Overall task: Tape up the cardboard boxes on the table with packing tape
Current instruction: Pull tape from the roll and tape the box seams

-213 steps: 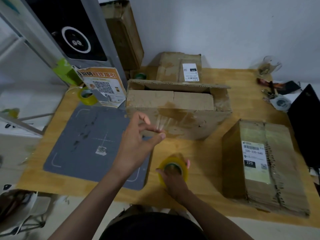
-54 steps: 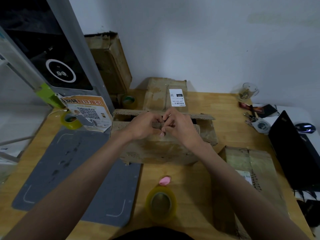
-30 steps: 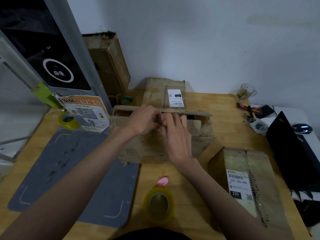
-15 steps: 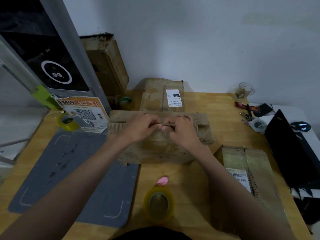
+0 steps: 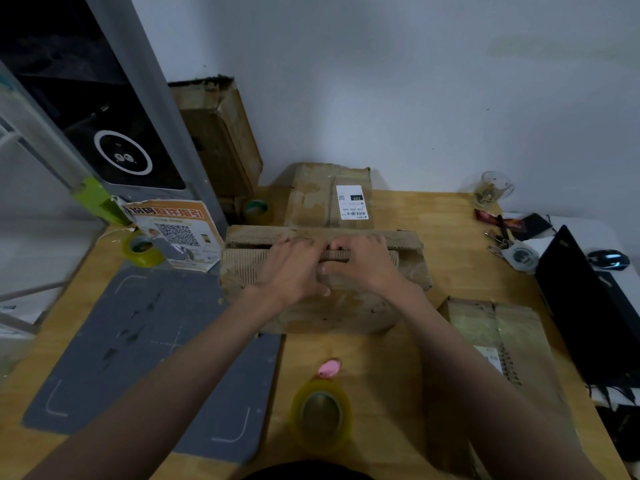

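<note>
Hands (image 5: 329, 268) press box (image 5: 242, 271) flaps (edges nearly meeting) side by side.

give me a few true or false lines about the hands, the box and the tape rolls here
1. Both hands, left hand and right hand, rest on the box. True.
2. The right hand holds the tape roll. False: the roll stands alone on the table, near the person.
3. A second roll sits at the table's left, beside the flyer. True.
4. The mat lies right of the box. False: it lies left.
</note>
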Action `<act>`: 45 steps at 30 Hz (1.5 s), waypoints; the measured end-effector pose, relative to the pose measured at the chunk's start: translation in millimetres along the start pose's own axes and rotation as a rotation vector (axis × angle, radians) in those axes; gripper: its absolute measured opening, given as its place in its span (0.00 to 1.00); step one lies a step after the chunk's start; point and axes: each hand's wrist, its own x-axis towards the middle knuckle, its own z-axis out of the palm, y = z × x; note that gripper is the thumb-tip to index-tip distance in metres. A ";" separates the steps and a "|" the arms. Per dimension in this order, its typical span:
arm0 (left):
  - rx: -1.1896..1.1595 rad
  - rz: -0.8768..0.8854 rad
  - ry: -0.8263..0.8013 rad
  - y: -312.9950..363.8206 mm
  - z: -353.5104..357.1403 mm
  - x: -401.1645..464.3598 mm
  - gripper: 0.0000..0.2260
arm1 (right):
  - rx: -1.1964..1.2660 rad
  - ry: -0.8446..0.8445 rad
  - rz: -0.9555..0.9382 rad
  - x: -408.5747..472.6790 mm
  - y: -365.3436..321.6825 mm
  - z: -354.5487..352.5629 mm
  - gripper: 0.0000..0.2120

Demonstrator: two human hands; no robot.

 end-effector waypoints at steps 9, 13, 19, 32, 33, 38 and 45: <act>-0.582 -0.124 -0.012 -20.9 -13.5 -0.8 0.04 | 0.199 -0.080 -0.026 3.2 0.0 -11.1 0.04; -0.619 -0.169 -0.028 -18.7 -16.5 7.5 0.04 | 0.209 -0.010 -0.029 5.5 2.5 -12.1 0.04; -0.628 -0.207 -0.023 -20.6 -11.9 7.9 0.02 | 0.205 0.138 -0.031 1.6 1.8 7.2 0.05; -0.421 0.003 0.199 -11.0 10.9 -1.0 0.10 | 0.244 0.464 -0.022 -88.6 25.3 50.4 0.09; -0.396 0.014 0.219 -10.5 14.7 -3.3 0.10 | 0.252 0.373 -0.017 -99.1 29.5 65.0 0.10; -0.359 0.029 0.305 -7.5 29.3 -17.9 0.12 | 0.117 -0.406 0.030 -134.3 62.9 155.2 0.03; -0.430 0.085 0.386 -7.1 40.8 -42.2 0.12 | -0.406 -0.696 -0.239 -158.0 69.5 228.5 0.24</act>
